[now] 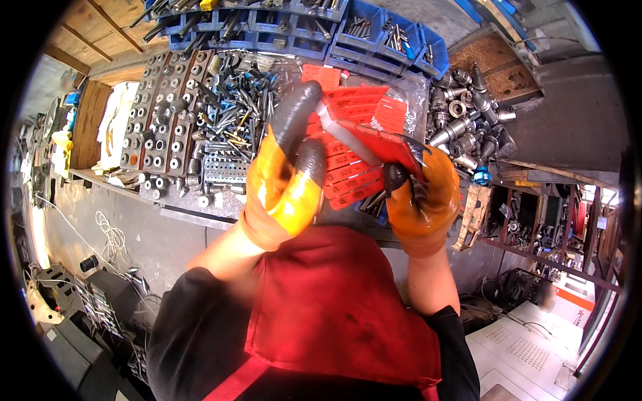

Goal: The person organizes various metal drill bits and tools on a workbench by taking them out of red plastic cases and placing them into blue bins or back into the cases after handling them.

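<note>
Both my hands wear orange gloves with black fingertips. My right hand [424, 194] is closed on a flat red case [381, 146], thumb on the near side and fingers behind. A pale grey strip [348, 137] runs along the case's left side, slightly blurred; whether it is part of the case, I cannot tell. My left hand [287, 167] is raised at the strip's upper left end, fingers and thumb apart, nothing visible between them. Whether its fingertips touch the strip is unclear. Beneath, several similar red cases [351, 184] lie in rows on the workbench.
Left of the cases are a heap of cutting bits [237, 100] and a rack of round metal collets [160, 117]. Blue bins [361, 30] line the back. Metal tool holders [468, 120] pile up at the right. A wooden crate piece [473, 217] stands beside my right arm.
</note>
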### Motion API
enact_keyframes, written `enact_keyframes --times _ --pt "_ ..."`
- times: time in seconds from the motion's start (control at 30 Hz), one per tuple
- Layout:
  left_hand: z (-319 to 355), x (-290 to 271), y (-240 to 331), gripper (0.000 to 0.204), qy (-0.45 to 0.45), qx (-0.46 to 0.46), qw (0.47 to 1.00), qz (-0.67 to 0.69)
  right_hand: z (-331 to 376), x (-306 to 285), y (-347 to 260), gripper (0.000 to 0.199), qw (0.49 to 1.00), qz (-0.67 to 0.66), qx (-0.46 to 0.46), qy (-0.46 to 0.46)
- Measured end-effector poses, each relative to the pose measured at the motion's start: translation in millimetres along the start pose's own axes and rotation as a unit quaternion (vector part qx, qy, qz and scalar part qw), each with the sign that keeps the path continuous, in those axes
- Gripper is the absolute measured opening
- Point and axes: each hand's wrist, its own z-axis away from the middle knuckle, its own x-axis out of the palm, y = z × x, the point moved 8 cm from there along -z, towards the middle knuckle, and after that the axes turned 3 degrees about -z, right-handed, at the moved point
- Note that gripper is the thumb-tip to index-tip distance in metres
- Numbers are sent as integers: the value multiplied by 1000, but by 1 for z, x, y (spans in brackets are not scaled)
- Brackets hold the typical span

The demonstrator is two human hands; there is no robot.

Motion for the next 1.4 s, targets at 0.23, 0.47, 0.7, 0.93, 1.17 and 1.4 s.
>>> enact_keyframes --times 0.23,0.47,0.7,0.93,1.17,1.4 --pt "-5 12 1 64 -26 -91 989 117 -2 19 5 37 988 -99 52 -103" --pt "-3 4 -22 57 18 -150 983 101 5 31 12 28 975 -173 131 -45" --pt "0 2 -22 58 -2 -155 983 95 -9 32 10 22 979 -117 148 -70" --pt "11 0 -30 65 66 -129 970 195 -17 34 10 22 978 -136 160 -11" --pt "8 -19 -26 56 94 -97 981 136 -25 34 -22 26 1000 -16 -21 -13" --pt "8 -17 -24 49 92 -134 966 202 -32 33 -23 33 997 -64 -25 -39"
